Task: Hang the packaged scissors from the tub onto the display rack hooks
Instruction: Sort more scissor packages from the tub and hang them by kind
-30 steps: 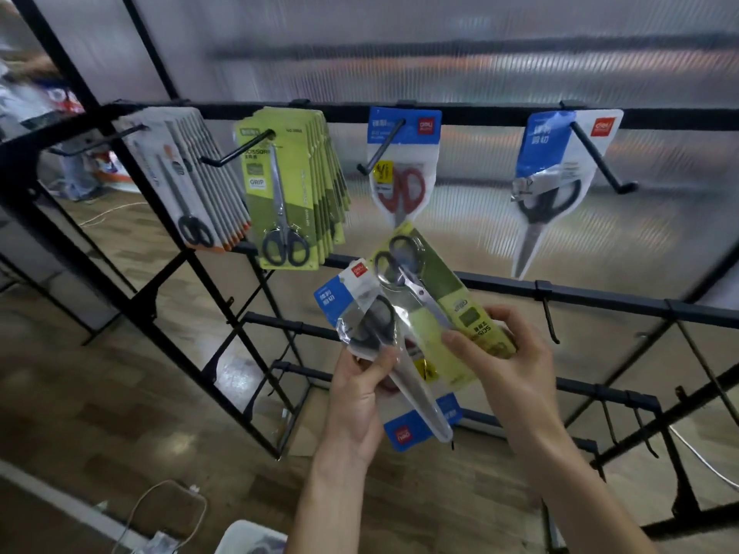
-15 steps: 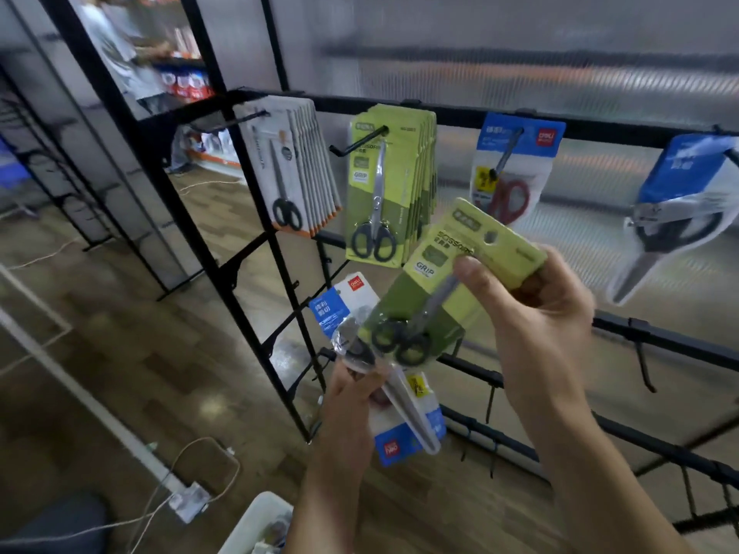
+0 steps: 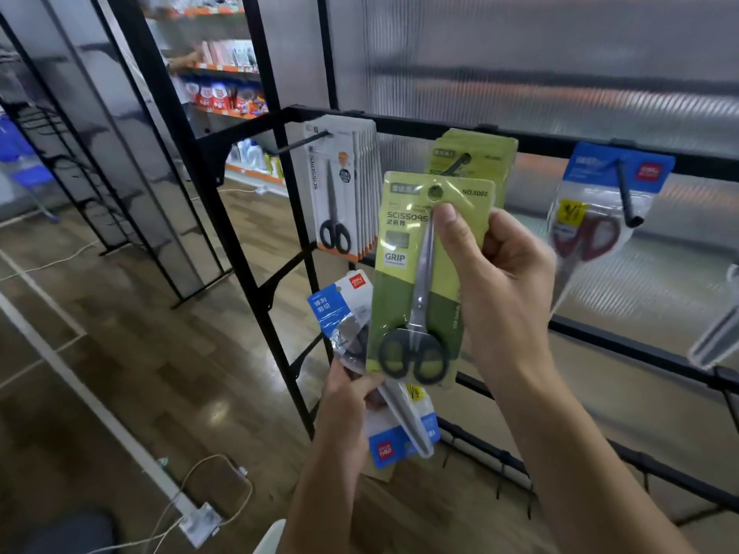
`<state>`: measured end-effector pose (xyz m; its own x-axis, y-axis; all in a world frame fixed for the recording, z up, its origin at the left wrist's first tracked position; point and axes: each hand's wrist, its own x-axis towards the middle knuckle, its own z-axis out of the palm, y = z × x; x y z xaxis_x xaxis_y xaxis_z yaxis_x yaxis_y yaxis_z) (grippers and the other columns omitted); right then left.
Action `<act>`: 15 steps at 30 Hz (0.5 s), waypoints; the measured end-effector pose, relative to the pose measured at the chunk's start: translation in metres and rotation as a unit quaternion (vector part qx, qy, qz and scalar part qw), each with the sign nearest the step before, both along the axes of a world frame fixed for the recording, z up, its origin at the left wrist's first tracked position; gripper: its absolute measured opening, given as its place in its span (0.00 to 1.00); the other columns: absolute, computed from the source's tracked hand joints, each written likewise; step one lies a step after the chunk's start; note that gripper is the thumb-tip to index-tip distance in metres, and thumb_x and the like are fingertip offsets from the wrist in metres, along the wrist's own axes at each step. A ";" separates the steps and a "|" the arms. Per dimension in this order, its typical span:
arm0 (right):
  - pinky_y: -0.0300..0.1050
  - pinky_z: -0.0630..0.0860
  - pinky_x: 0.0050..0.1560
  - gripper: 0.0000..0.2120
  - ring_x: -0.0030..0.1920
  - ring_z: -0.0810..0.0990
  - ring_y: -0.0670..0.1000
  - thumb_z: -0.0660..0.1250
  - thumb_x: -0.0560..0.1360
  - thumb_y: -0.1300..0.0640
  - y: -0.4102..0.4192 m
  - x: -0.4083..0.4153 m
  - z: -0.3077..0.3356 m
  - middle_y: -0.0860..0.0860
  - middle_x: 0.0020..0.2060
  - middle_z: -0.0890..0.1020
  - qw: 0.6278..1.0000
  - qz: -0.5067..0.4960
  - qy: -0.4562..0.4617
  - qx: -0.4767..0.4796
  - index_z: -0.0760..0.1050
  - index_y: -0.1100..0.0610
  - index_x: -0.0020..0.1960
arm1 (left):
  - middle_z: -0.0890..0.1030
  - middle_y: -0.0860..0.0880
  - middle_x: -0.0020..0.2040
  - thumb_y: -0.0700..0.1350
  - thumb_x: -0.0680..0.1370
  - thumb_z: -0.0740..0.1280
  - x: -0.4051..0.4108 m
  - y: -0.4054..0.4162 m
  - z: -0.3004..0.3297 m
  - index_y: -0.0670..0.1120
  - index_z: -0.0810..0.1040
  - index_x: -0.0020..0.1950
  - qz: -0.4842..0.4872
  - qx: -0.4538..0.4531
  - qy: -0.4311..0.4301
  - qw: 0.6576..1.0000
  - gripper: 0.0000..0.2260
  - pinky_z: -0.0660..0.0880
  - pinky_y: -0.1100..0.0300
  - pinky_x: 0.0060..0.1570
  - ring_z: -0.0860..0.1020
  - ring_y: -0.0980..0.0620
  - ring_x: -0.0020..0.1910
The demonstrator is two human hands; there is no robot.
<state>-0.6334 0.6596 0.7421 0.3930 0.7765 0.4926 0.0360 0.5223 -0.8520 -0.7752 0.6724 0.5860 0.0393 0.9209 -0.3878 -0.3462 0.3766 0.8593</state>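
Wood-effect flooring point(image 3: 132, 353), ribbed translucent wall panels behind; stocked shop shelves point(image 3: 224, 82) beyond, left. Black display rack point(image 3: 440, 131), top rail carrying hooks: white scissor packs point(image 3: 344, 189), several deep; green scissor packs point(image 3: 476, 153), stacked on a hook point(image 3: 456, 165); one blue-headed pack of red-handled scissors point(image 3: 596, 209). Right hand point(image 3: 500, 281): thumb and fingers clamped on a green carded pair of scissors point(image 3: 424, 281), held upright just in front of the green stack, hang-hole uppermost, not on the hook. Left hand point(image 3: 352, 393): fingers closed around blue-and-clear bagged scissors point(image 3: 360, 353), held low beside the rack. White power strip with cables point(image 3: 200, 521) on the floor.
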 end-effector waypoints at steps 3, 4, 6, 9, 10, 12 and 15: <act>0.44 0.64 0.29 0.15 0.32 0.67 0.52 0.71 0.81 0.56 0.010 -0.003 0.000 0.65 0.35 0.75 1.000 -0.022 0.000 -0.010 0.79 0.70 0.49 | 0.86 0.37 0.57 0.33 0.81 0.67 -0.006 0.009 0.002 0.55 0.79 0.68 -0.022 0.012 0.009 1.000 0.21 0.80 0.33 0.63 0.83 0.32 0.60; 0.47 0.65 0.30 0.16 0.33 0.67 0.55 0.71 0.81 0.55 0.012 -0.003 0.001 0.68 0.36 0.75 1.000 -0.027 -0.004 -0.010 0.79 0.70 0.49 | 0.86 0.37 0.57 0.33 0.81 0.67 -0.007 0.013 0.002 0.55 0.79 0.68 -0.030 0.015 0.009 0.999 0.21 0.80 0.32 0.63 0.83 0.32 0.60; 0.48 0.64 0.29 0.16 0.32 0.67 0.57 0.71 0.81 0.55 0.014 -0.005 0.003 0.69 0.37 0.76 0.999 -0.035 -0.013 -0.015 0.79 0.70 0.48 | 0.85 0.36 0.58 0.34 0.81 0.68 -0.006 0.018 0.003 0.54 0.79 0.69 -0.048 0.018 0.000 0.999 0.20 0.78 0.31 0.64 0.82 0.31 0.61; 0.47 0.65 0.27 0.16 0.32 0.69 0.52 0.71 0.81 0.56 0.020 -0.004 0.004 0.63 0.34 0.77 0.997 -0.061 -0.017 -0.032 0.78 0.69 0.45 | 0.84 0.35 0.61 0.36 0.81 0.69 0.002 0.027 0.002 0.54 0.80 0.67 -0.073 0.020 -0.020 0.997 0.19 0.77 0.29 0.65 0.81 0.29 0.64; 0.52 0.67 0.29 0.16 0.33 0.71 0.53 0.71 0.81 0.55 0.023 -0.004 0.003 0.65 0.36 0.78 0.997 -0.068 -0.021 -0.039 0.78 0.69 0.46 | 0.84 0.36 0.61 0.38 0.80 0.70 0.005 0.028 0.003 0.55 0.80 0.67 -0.078 0.023 -0.020 0.996 0.18 0.78 0.30 0.64 0.82 0.30 0.63; 0.57 0.73 0.33 0.15 0.37 0.75 0.56 0.71 0.81 0.53 0.028 -0.001 0.002 0.67 0.41 0.81 0.995 -0.078 -0.017 -0.056 0.80 0.67 0.47 | 0.85 0.39 0.62 0.43 0.77 0.73 0.011 0.030 0.004 0.55 0.80 0.68 -0.097 0.036 -0.022 0.994 0.20 0.80 0.31 0.62 0.84 0.34 0.60; 0.51 0.76 0.38 0.10 0.39 0.78 0.53 0.72 0.80 0.54 0.038 0.004 0.000 0.63 0.43 0.84 0.993 -0.091 -0.004 -0.078 0.83 0.61 0.49 | 0.86 0.41 0.61 0.39 0.76 0.76 0.012 0.033 0.001 0.55 0.79 0.69 -0.115 0.025 -0.045 0.992 0.23 0.80 0.33 0.63 0.85 0.36 0.59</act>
<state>-0.6295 0.6980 0.7422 0.5299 0.7607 0.3749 0.1239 0.3679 -0.9216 -0.7634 0.7055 0.5867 0.2835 0.9011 -0.3281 -0.3314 0.4131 0.8483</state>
